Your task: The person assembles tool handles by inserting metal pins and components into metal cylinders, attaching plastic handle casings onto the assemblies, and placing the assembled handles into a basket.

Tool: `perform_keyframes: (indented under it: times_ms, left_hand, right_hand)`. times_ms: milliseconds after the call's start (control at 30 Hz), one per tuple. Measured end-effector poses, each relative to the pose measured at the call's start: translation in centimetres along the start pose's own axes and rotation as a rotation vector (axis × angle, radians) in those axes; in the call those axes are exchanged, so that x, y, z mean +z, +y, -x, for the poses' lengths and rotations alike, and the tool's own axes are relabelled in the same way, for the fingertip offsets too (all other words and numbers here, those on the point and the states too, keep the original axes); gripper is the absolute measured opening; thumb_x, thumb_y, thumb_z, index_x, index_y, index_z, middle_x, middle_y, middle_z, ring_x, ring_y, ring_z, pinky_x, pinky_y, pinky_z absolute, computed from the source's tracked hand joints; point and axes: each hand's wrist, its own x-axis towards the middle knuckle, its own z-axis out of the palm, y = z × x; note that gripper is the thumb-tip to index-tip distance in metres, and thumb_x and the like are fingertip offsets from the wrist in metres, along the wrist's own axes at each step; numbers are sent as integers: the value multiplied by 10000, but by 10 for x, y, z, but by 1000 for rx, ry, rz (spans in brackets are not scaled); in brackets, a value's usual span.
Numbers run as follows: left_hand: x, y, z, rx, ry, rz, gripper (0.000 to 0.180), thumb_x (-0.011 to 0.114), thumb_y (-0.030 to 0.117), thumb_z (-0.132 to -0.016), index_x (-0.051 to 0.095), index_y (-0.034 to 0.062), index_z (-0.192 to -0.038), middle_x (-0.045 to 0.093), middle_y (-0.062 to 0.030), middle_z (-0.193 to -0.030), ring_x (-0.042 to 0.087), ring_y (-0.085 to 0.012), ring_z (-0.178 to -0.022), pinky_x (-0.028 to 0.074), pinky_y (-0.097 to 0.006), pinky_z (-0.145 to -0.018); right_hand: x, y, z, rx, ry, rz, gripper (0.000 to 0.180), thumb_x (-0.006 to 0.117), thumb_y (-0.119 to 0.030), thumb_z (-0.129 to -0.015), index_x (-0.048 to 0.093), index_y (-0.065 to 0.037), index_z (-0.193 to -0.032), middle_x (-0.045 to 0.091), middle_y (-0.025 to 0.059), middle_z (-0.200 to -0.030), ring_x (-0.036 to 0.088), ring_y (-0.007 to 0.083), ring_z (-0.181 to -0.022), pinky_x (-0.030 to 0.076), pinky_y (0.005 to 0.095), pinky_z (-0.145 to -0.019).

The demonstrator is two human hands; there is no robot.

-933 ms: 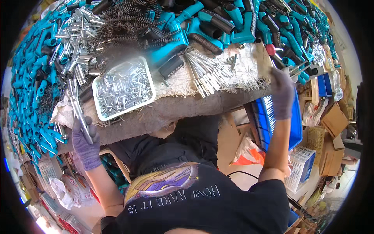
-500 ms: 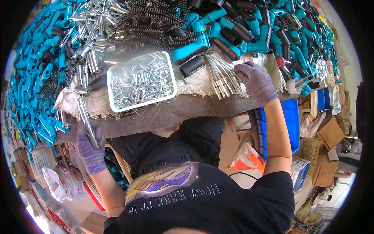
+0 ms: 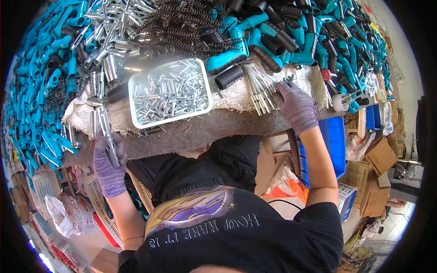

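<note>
My left hand (image 3: 109, 159), in a purple-grey knitted glove, is closed around a shiny metal tube (image 3: 108, 136) that points up over the bench's front edge. My right hand (image 3: 295, 102), gloved alike, rests at the right side of a fanned bundle of thin metal rods (image 3: 260, 93) with thicker sleeve-like ends. Its fingers are bent together, and whatever they pinch is too small or hidden to name. A small dark piece (image 3: 288, 78) shows by those fingertips. Between my hands stands a white-rimmed plastic tray (image 3: 171, 120) full of short metal pins. Beside the rods lies a black tube (image 3: 229, 78).
Teal and black plastic handles (image 3: 268, 50) heap along the back and left. Dark coil springs (image 3: 182, 27) and metal tubes (image 3: 116, 45) pile up behind the tray. A white cup-like part (image 3: 339, 102) sits to the right. Blue bins (image 3: 334, 145) stand below the bench's right end.
My right hand has shifted slightly left and down, its fingers more curled at the rods. My left hand still grips the metal tube, moved slightly right. The view has shifted a little.
</note>
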Motion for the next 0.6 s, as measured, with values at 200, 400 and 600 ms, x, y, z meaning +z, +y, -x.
perform_keyframes:
  times_ms: [200, 400, 600]
  left_hand:
    - [-4, 0, -1, -1, -8, -13, 448, 629, 297, -869, 480, 86, -1235, 615, -63, -865, 512, -103, -537, 382, -212, -362]
    - [-9, -1, 5, 0, -30, 17, 457, 618, 300, -879, 472, 85, -1255, 613, -71, -865, 516, -100, -544, 380, -210, -367]
    - [-7, 1, 13, 27, -39, 63, 349, 605, 261, -897, 512, 66, -1171, 608, -61, -847, 504, -104, -524, 399, -222, -365]
  right_hand:
    - [4, -5, 0, 3, 6, 21, 231, 596, -214, -828, 609, -98, -1027, 615, 169, -979, 620, 369, -837, 501, 464, -726]
    - [-4, -6, -5, 52, -32, -75, 218, 619, -193, -793, 619, -50, -958, 627, 179, -919, 612, 378, -843, 490, 451, -758]
    - [3, 19, -9, 153, 4, -372, 220, 635, -182, -764, 614, -25, -917, 641, 186, -878, 628, 327, -789, 501, 397, -751]
